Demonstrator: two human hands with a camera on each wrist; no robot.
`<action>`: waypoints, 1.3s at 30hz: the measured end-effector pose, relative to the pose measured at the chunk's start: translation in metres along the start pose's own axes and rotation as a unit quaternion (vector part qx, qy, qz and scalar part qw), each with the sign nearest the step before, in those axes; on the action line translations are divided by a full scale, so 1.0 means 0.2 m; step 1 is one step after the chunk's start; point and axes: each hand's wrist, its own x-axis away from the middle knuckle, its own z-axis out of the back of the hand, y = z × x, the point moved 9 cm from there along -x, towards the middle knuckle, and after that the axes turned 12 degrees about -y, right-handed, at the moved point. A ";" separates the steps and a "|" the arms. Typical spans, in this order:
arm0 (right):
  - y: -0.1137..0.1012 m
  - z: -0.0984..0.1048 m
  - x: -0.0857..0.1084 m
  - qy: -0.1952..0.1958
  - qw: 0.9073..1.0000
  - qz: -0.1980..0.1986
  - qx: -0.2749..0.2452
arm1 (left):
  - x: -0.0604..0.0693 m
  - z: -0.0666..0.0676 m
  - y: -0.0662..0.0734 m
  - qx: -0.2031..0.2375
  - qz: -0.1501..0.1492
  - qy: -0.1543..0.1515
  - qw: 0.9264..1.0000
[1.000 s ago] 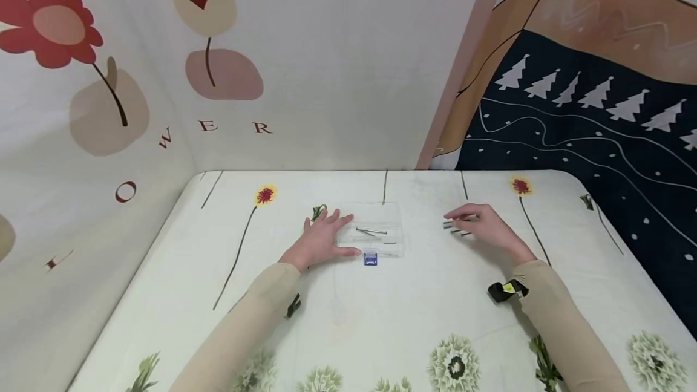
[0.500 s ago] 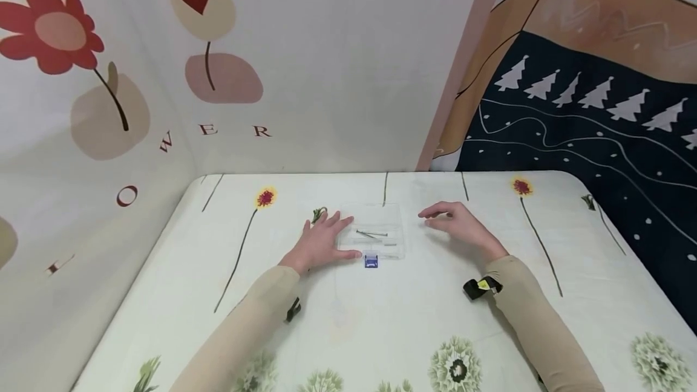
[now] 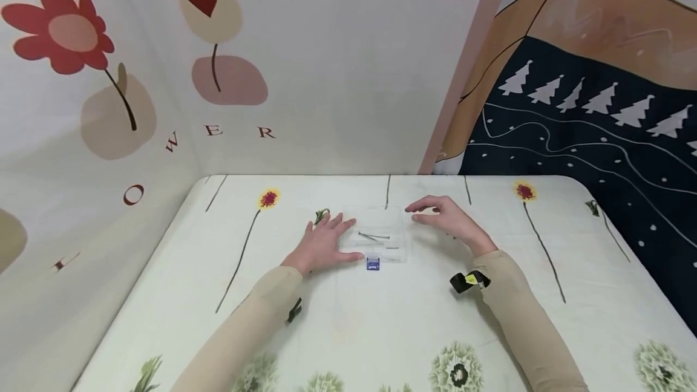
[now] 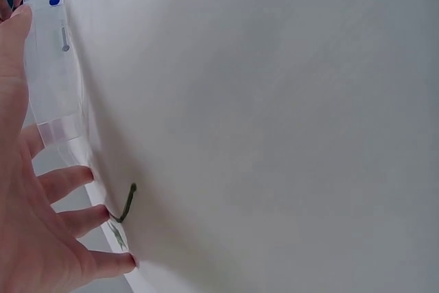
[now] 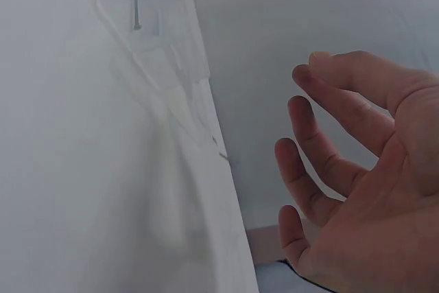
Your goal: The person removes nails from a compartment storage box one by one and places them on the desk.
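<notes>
Clear box (image 3: 381, 218) right of left hand (image 3: 320, 247), fingers spread; thin metal fasteners (image 3: 374, 236) inside. Right hand (image 3: 449, 221) relaxed, fingers loosely curved, nearer box than second ago.

The white bench (image 3: 392, 313) bears red-and-yellow flowers (image 3: 269, 199) toward its far edge and pale green blooms (image 3: 456, 365) along its near edge, with a colourless transparent box (image 3: 376, 221), blue clasp (image 3: 373, 264), grey nails (image 3: 374, 236) and plain beige sleeves (image 3: 245, 313).

Pale backdrop (image 3: 337, 65), red flower print (image 3: 73, 33); dark tree-print panel (image 3: 577, 126) at right; white floral-patterned table (image 3: 381, 319).
</notes>
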 end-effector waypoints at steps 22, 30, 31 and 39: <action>0.01 -0.20 -0.31 -0.063 0.995 0.061 0.050 | -0.02 0.00 -0.02 0.034 -0.002 0.000 0.999; 0.01 -0.29 -0.33 -0.072 0.993 0.071 0.058 | -0.02 -0.01 -0.02 0.040 -0.005 -0.004 0.999; 0.02 -0.30 -0.33 -0.074 0.993 0.068 0.057 | -0.03 -0.01 -0.02 0.041 -0.006 -0.005 0.999; 0.05 -0.35 -0.31 -0.085 0.991 0.056 0.088 | -0.03 -0.01 -0.01 0.041 -0.006 -0.007 0.999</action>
